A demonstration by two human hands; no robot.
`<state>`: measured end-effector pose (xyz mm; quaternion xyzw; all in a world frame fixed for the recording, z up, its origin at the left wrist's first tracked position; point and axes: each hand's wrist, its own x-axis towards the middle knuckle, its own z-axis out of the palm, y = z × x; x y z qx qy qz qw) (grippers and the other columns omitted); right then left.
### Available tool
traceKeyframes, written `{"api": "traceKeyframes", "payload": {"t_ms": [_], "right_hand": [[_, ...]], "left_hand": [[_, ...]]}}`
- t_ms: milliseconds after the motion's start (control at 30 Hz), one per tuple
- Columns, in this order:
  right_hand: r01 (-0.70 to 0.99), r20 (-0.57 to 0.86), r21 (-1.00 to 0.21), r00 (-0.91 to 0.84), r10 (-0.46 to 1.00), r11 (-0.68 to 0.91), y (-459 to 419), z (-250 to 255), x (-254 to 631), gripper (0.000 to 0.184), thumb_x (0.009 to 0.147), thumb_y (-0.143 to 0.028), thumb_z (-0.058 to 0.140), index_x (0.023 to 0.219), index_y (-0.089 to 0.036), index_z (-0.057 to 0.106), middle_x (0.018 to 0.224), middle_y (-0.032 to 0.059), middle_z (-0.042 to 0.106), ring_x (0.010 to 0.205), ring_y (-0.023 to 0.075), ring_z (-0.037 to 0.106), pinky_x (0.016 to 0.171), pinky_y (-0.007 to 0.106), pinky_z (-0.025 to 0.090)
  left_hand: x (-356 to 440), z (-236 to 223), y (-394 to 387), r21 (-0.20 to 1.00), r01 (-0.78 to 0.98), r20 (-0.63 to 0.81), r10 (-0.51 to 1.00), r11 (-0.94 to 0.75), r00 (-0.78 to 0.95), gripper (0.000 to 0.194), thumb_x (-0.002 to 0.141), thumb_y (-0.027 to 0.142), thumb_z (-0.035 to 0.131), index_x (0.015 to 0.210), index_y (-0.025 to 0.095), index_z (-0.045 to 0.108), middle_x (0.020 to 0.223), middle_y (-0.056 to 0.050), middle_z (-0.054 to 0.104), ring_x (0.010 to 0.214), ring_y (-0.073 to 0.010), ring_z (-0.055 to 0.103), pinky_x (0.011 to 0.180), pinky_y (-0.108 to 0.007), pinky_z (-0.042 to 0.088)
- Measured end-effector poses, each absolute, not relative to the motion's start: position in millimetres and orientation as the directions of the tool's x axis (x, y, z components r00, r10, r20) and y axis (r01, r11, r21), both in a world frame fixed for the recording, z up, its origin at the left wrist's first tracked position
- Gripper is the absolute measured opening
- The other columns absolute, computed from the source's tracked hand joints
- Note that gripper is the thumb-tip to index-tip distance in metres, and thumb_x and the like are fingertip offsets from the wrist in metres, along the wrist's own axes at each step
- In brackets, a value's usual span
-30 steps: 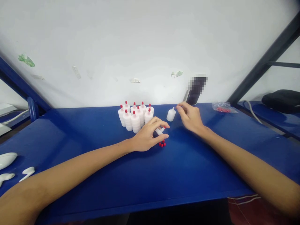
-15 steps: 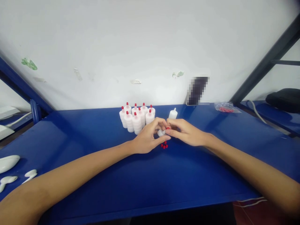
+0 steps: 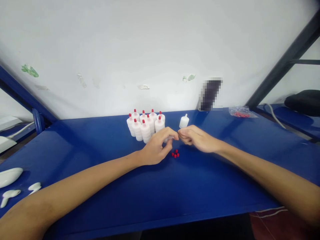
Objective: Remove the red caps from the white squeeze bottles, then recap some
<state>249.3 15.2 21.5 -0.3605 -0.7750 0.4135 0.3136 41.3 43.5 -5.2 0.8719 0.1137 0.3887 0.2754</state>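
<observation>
My left hand point(image 3: 157, 146) is curled around a white squeeze bottle point(image 3: 168, 138), of which only a small part shows between thumb and forefinger. Close to its fingertips, my right hand point(image 3: 193, 137) is closed with the fingers tucked in. Whatever lies inside those fingers is hidden. Below the hands, several small red caps point(image 3: 175, 154) lie loose on the blue table. Behind the right hand stands a white bottle point(image 3: 184, 121) with a bare nozzle. Several white bottles with red caps point(image 3: 146, 132) stand upright in a group beyond my left hand.
On the blue table point(image 3: 150, 193), white earbuds point(image 3: 11, 194) and their case point(image 3: 10, 176) lie at the left. A clear bag of red pieces point(image 3: 242, 112) lies at the back right. A blurred-out dark upright object point(image 3: 210, 95) leans against the wall.
My right fingers have curled in, and the red cap seen between them is now hidden. The bottle in my left hand shows less, and the fingertips of both hands have drawn slightly apart.
</observation>
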Motion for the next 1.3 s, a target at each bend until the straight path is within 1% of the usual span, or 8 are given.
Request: {"api": "traceKeyframes", "payload": {"t_ms": [67, 167, 267, 467, 833, 1100, 1200, 1300], "right_hand": [[0.396, 0.183, -0.797, -0.562, 0.807, 0.456, 17, 24, 256, 0.037, 0.1, -0.03, 0.03, 0.064, -0.022, 0.029, 0.059, -0.0061, 0.026, 0.052, 0.0102, 0.026, 0.051, 0.026, 0.026], [0.598, 0.147, -0.534, -0.63, 0.762, 0.597, 19, 27, 264, 0.03, 0.096, -0.024, 0.036, 0.066, -0.021, 0.035, 0.061, -0.004, 0.039, 0.056, 0.0114, 0.036, 0.058, 0.027, 0.029], [0.7, 0.084, -0.323, -0.649, 0.756, 0.637, 17, 29, 264, 0.019, 0.09, -0.018, 0.041, 0.071, -0.02, 0.042, 0.069, -0.0005, 0.053, 0.06, 0.013, 0.045, 0.061, 0.028, 0.03], [0.684, 0.041, -0.183, -0.712, 0.701, 0.706, 9, 26, 252, 0.014, 0.084, -0.021, 0.049, 0.07, -0.019, 0.048, 0.072, 0.002, 0.059, 0.057, 0.0135, 0.046, 0.058, 0.028, 0.028], [0.645, 0.083, -0.322, -0.71, 0.699, 0.693, 8, 25, 251, 0.008, 0.078, -0.012, 0.05, 0.075, -0.02, 0.051, 0.073, -0.0012, 0.058, 0.058, 0.0118, 0.046, 0.058, 0.026, 0.03], [0.601, 0.153, -0.427, -0.688, 0.71, 0.675, 10, 22, 252, 0.01, 0.079, -0.009, 0.05, 0.077, -0.019, 0.051, 0.066, -0.0042, 0.052, 0.057, 0.0106, 0.045, 0.059, 0.025, 0.032], [0.556, 0.261, -0.51, -0.626, 0.735, 0.656, 9, 23, 252, 0.005, 0.084, -0.018, 0.055, 0.087, -0.02, 0.051, 0.064, -0.0071, 0.044, 0.054, 0.0097, 0.04, 0.054, 0.024, 0.031], [0.502, 0.35, -0.557, -0.58, 0.735, 0.661, 5, 23, 248, 0.02, 0.088, -0.027, 0.058, 0.106, -0.021, 0.054, 0.07, -0.0061, 0.048, 0.056, 0.0099, 0.042, 0.054, 0.023, 0.035]], "left_hand": [[40, -5, 45, 0.555, 0.025, 0.603, 0.423, -0.831, 0.676, 0.015, 0.094, 0.013, 0.042, 0.102, 0.019, 0.054, 0.095, -0.005, 0.06, 0.081, -0.0146, 0.057, 0.074, -0.03, 0.048], [40, -5, 45, 0.599, 0.019, 0.582, 0.451, -0.801, 0.677, 0.015, 0.095, 0.017, 0.044, 0.108, 0.019, 0.052, 0.099, -0.006, 0.061, 0.083, -0.015, 0.059, 0.075, -0.03, 0.05], [42, -4, 44, 0.613, 0.004, 0.599, 0.467, -0.79, 0.65, 0.016, 0.095, 0.021, 0.05, 0.11, 0.018, 0.051, 0.1, -0.007, 0.062, 0.089, -0.0171, 0.061, 0.079, -0.032, 0.051], [44, 1, 42, 0.538, -0.006, 0.671, 0.423, -0.843, 0.609, 0.011, 0.094, 0.02, 0.053, 0.102, 0.017, 0.061, 0.098, -0.007, 0.065, 0.091, -0.0173, 0.061, 0.083, -0.034, 0.051], [42, 1, 42, 0.518, -0.002, 0.681, 0.411, -0.855, 0.606, 0.015, 0.098, 0.021, 0.047, 0.104, 0.018, 0.06, 0.096, -0.006, 0.064, 0.088, -0.0166, 0.059, 0.082, -0.033, 0.05], [42, 0, 39, 0.458, -0.04, 0.718, 0.344, -0.888, 0.605, 0.014, 0.096, 0.016, 0.052, 0.106, 0.018, 0.06, 0.098, -0.006, 0.061, 0.092, -0.0158, 0.059, 0.084, -0.033, 0.05], [43, 3, 39, 0.413, -0.028, 0.75, 0.323, -0.91, 0.577, 0.013, 0.094, 0.017, 0.056, 0.105, 0.019, 0.063, 0.105, -0.008, 0.056, 0.098, -0.0172, 0.058, 0.086, -0.035, 0.051], [43, 12, 38, 0.311, -0.01, 0.815, 0.261, -0.95, 0.517, 0.012, 0.091, 0.02, 0.063, 0.102, 0.021, 0.066, 0.106, -0.007, 0.053, 0.101, -0.0187, 0.056, 0.087, -0.037, 0.051]]}}
